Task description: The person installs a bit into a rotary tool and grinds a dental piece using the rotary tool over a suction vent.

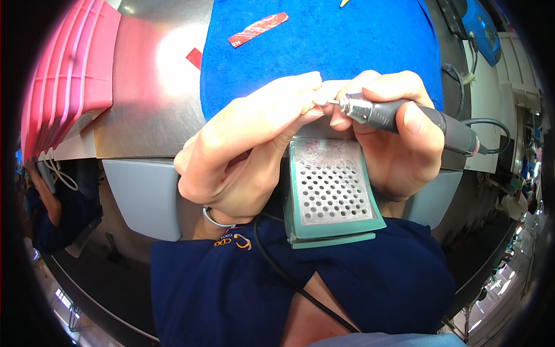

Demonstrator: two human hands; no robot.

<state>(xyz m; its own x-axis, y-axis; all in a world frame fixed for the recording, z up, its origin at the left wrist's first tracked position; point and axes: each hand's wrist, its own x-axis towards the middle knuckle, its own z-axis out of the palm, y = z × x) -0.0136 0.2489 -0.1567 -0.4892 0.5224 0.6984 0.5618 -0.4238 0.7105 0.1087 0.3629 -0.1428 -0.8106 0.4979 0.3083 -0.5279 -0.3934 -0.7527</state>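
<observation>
My right hand (407, 124) is wrapped round a dark grey rotary handpiece (384, 115) with a metal collar, its thin bit pointing left. The bit's tip meets the pinched fingertips of my left hand (248, 133). Something small and pale may be between those fingers, but they hide it and I cannot tell its kind. Directly below both hands sits a green-framed box with a perforated metal grille (332, 191) on top. A blue cloth (329, 46) lies on the bench beyond my fingers.
Two red-and-white strips (258, 30) lie at the left of the cloth. A pink ribbed crate (75, 63) stands at the far left on the metal bench (139, 115). A blue device (481, 32) sits at the far right, near the handpiece's cable (494, 121). Grey armrests flank the grille.
</observation>
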